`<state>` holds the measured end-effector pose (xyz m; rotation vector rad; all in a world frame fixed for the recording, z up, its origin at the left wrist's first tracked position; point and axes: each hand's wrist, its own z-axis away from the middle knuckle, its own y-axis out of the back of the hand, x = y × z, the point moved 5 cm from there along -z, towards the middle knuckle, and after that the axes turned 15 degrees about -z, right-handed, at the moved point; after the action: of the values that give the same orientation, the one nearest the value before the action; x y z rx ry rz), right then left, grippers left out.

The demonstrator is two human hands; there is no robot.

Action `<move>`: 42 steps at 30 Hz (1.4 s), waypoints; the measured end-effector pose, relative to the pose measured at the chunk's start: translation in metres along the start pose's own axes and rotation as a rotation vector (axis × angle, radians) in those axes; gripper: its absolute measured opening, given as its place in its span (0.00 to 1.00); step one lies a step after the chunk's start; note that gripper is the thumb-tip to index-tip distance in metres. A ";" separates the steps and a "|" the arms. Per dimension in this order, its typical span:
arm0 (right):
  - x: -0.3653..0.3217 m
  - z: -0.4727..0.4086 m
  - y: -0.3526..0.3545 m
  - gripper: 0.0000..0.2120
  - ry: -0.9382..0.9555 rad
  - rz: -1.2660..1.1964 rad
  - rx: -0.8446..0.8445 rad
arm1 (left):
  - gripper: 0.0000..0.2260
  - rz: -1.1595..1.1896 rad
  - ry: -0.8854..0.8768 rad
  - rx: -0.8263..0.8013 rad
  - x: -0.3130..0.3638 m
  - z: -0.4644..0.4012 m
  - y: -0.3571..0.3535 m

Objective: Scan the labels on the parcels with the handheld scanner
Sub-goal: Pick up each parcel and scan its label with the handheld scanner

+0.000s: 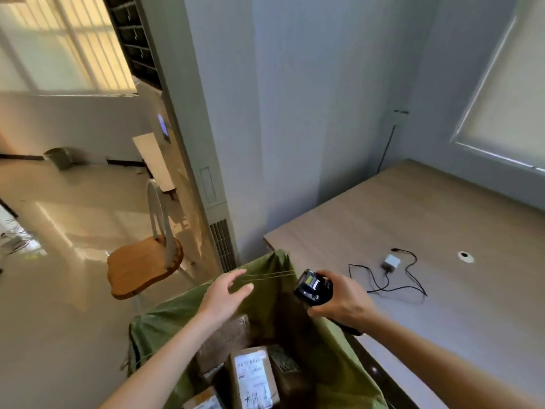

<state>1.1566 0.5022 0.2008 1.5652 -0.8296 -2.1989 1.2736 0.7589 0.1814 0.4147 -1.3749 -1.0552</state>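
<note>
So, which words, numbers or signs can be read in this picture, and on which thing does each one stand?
Nothing here reads with certainty.
Label on the upright parcel in the green sack: printed lines, too blurred; large handwritten characters at its bottom, not legible.
Labels on the lower parcels: too blurred and cut off.
Scanner in the right hand: lit green screen, no readable text.
Panel on the standing air conditioner: glowing, unreadable.
</note>
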 end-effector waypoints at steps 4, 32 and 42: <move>0.007 0.070 0.089 0.41 -0.060 0.014 0.205 | 0.24 -0.048 -0.238 -0.051 0.104 0.002 -0.011; 0.279 0.881 0.408 0.34 -0.882 -0.031 1.116 | 0.26 -0.101 -1.273 -0.559 0.693 0.591 -0.390; 0.407 1.051 0.425 0.41 -1.100 -0.228 1.322 | 0.27 -0.224 -1.383 -0.777 0.772 0.749 -0.557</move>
<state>0.0006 0.2285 0.4031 0.4631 -2.9390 -2.7293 0.2713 0.1039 0.3611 -0.9502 -1.8783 -2.1050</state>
